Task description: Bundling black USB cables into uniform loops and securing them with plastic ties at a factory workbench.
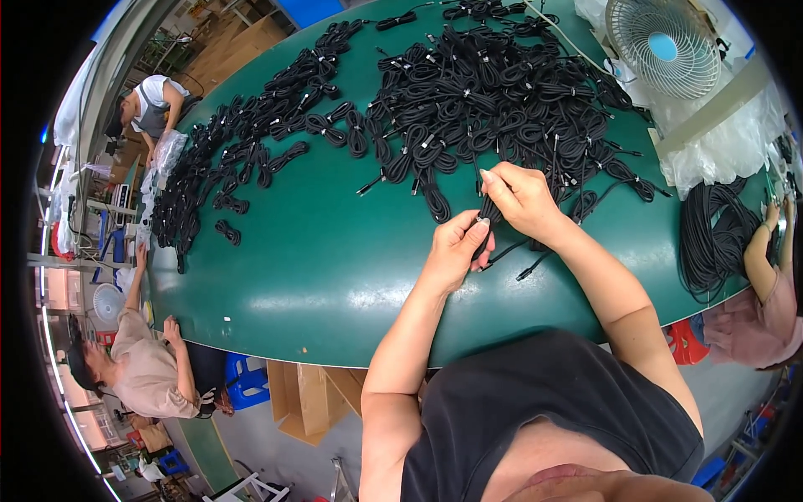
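Over the green table, my left hand (458, 249) is closed round a coiled black cable (491, 212). My right hand (520, 199) pinches at the upper part of the same coil, with thumb and fingers pressed together. What lies between the right fingertips is too small to make out. Loose cable ends with a dark plug (525, 274) hang below the hands toward me. Just beyond my hands lies a big heap of bundled black cables (493, 92), many with small pale connector tips.
More cable bundles (188, 180) spread along the left of the green table (360, 284). A white fan (663, 48) and clear plastic bags (711, 155) stand at the right, by a large black cable coil (721, 238). Co-workers sit at both sides. Cardboard boxes (305, 402) are below the near edge.
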`<state>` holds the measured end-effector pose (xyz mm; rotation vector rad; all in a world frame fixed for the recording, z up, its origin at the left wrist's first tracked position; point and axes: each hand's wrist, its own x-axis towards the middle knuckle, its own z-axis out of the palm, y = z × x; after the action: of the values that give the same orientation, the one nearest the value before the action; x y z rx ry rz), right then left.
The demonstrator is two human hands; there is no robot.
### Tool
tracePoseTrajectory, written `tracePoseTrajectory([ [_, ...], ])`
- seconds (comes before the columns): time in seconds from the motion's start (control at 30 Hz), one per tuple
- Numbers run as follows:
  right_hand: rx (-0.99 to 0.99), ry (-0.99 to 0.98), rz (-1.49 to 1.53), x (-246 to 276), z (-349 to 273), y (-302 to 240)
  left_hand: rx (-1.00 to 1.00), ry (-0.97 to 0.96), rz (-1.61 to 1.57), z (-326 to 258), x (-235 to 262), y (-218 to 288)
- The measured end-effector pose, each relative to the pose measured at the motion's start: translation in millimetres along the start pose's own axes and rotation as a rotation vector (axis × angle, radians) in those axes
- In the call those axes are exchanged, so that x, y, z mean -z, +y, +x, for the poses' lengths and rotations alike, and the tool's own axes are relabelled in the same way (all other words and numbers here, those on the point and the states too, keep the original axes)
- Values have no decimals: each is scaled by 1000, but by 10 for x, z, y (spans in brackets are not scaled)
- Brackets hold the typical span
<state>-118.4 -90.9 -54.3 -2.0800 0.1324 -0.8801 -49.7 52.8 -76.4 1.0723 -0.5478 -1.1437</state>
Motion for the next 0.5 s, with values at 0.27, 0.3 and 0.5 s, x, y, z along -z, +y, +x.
tracePoseTrajectory([
  [0.27, -372, -108, -43, -19, 24, 87, -618, 431, -552, -18, 504, 578],
  [0.3, -264, -133, -190, -94, -13, 132, -678, 454, -642, -57, 630, 616],
  [0.5, -183, -348, -623, -615, -9, 35, -367, 410, -426, -25, 788, 344],
])
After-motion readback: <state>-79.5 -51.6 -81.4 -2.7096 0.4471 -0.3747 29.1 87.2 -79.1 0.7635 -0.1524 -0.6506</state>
